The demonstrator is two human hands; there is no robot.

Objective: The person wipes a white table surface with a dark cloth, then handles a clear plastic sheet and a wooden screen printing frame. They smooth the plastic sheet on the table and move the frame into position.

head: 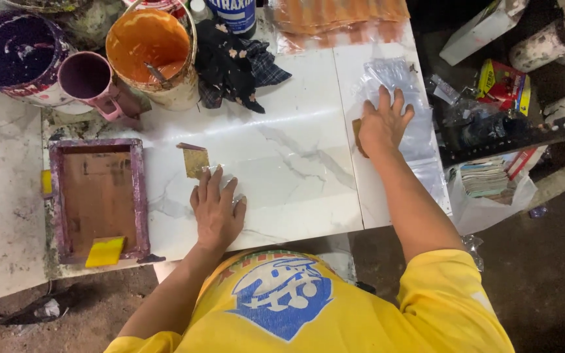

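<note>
My left hand (217, 208) lies flat, fingers spread, on a clear plastic bag (229, 189) on the white marble-patterned table (295, 157). Just beyond its fingertips lies a small brown card piece (195, 160). My right hand (382, 124) presses palm down on a stack of clear plastic bags (403, 104) at the table's right side, with a small brown piece (357, 134) tucked under its thumb. A wooden printing frame with purple-stained edges (98, 196) sits to the left of my left hand, a yellow squeegee pad (105, 252) on its near corner.
At the back left stand a purple paint bucket (14, 52), a purple-stained mug (89, 78) and an orange paint bucket (155, 55). A dark floral cloth (237, 62) lies beside them. Orange printed sheets (338, 16) lie at the back. Boxes and paper stacks (492, 176) clutter the right.
</note>
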